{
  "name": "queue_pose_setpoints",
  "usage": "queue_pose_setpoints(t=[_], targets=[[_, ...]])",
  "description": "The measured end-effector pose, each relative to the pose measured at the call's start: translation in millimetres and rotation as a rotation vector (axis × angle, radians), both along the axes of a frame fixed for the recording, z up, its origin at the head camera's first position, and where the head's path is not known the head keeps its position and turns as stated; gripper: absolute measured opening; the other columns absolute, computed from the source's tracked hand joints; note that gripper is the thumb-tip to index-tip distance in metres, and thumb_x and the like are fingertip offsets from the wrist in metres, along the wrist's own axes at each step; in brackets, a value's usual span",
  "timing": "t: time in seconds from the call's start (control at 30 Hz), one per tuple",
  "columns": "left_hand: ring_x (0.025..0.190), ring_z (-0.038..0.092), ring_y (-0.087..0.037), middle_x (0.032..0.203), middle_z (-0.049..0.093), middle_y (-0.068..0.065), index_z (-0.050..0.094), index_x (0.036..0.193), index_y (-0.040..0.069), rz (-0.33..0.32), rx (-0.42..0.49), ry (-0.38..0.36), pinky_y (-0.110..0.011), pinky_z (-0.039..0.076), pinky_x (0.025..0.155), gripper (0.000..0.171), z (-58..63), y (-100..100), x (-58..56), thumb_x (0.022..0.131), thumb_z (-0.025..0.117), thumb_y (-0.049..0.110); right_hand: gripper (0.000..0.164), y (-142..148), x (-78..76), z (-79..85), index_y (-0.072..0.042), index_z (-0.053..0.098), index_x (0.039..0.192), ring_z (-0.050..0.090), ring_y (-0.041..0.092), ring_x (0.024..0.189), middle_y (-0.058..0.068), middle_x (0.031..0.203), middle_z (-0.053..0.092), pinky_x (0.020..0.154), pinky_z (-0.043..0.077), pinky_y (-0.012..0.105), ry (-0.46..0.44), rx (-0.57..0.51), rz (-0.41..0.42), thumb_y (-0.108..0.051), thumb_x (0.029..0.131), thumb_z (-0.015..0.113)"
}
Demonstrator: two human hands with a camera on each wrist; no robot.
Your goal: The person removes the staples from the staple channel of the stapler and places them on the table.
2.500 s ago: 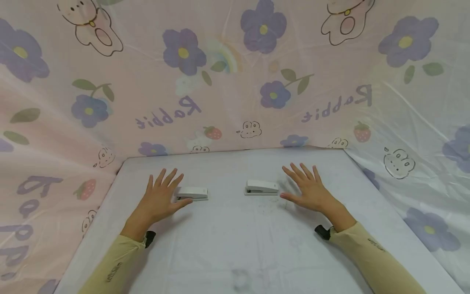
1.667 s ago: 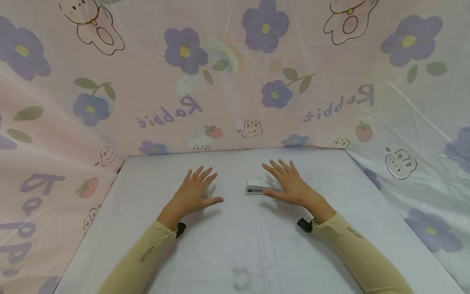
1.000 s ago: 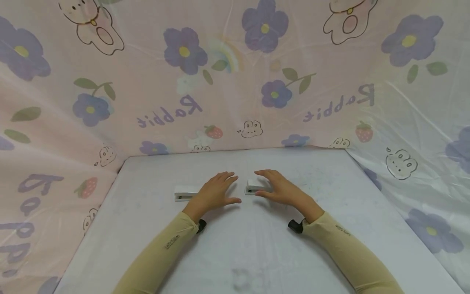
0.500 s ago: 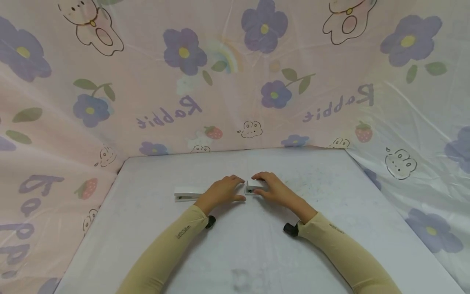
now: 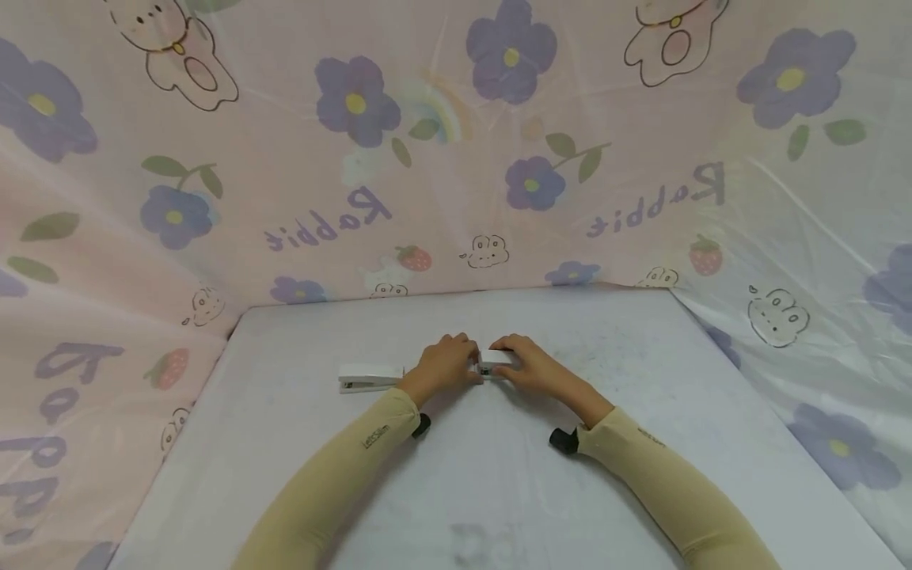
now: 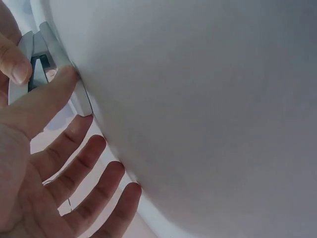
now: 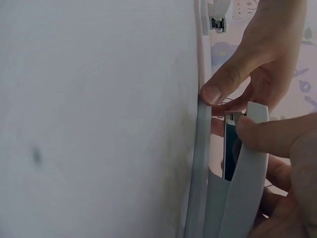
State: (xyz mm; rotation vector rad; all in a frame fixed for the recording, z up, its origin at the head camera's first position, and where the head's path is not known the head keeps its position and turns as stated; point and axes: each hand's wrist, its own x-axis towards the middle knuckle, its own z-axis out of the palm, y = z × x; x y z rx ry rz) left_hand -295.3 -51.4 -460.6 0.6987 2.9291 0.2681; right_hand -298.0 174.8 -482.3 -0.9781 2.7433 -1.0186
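Two white staplers lie on the white table in the head view. At the right-hand stapler, my left hand pinches the near end of its base between thumb and fingers. From the other side my right hand grips its upper arm, thumb in front and fingers behind. The right wrist view shows this stapler's upper arm standing apart from the base, with a metal strip between. Behind my left wrist sits the left-hand stapler, untouched.
A white cloth covers the table. Its back edge meets a pink curtain printed with flowers and rabbits, which also hangs at both sides. A black wrist camera sticks out below the right sleeve.
Both hands have come inward from the sides to the right-hand stapler. My left hand passed over the left-hand stapler, and its fingers closed on the other's base. My right hand took hold of the upper arm.
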Motion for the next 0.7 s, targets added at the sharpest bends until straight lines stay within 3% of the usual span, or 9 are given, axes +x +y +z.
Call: queue_pose_setpoints(t=[0.17,0.43,0.7], targets=[[0.115,0.061,-0.026,0.122,0.066,0.0,0.073,0.123,0.016,0.022,0.004,0.01,-0.045,0.058,0.091,0.045,-0.3,2.8,-2.3,0.092,0.086,0.046,0.044,1.6,-0.4,-1.5,0.0,0.063,0.141,0.058,0.039,0.13,0.017,0.137,0.065,0.111,0.045,0.058,0.004,-0.008,-0.001,-0.022,0.104,0.074],[0.115,0.061,-0.027,0.121,0.065,0.0,0.073,0.114,0.017,0.027,0.014,-0.017,-0.046,0.057,0.09,0.039,-0.8,5.4,-4.3,0.091,0.087,0.046,0.045,-3.2,0.9,1.2,0.0,0.069,0.134,0.063,0.037,0.122,0.016,0.129,0.069,0.105,0.049,0.057,-0.033,-0.028,-0.084,-0.024,0.097,0.082],[0.112,0.061,-0.025,0.114,0.064,0.002,0.072,0.106,0.018,0.029,-0.003,-0.008,-0.046,0.057,0.089,0.037,0.6,7.5,-5.0,0.088,0.09,0.045,0.046,-5.5,4.1,3.2,-0.002,0.069,0.136,0.063,0.037,0.124,0.017,0.134,0.068,0.104,0.049,0.057,-0.052,-0.06,-0.09,-0.025,0.098,0.081]])
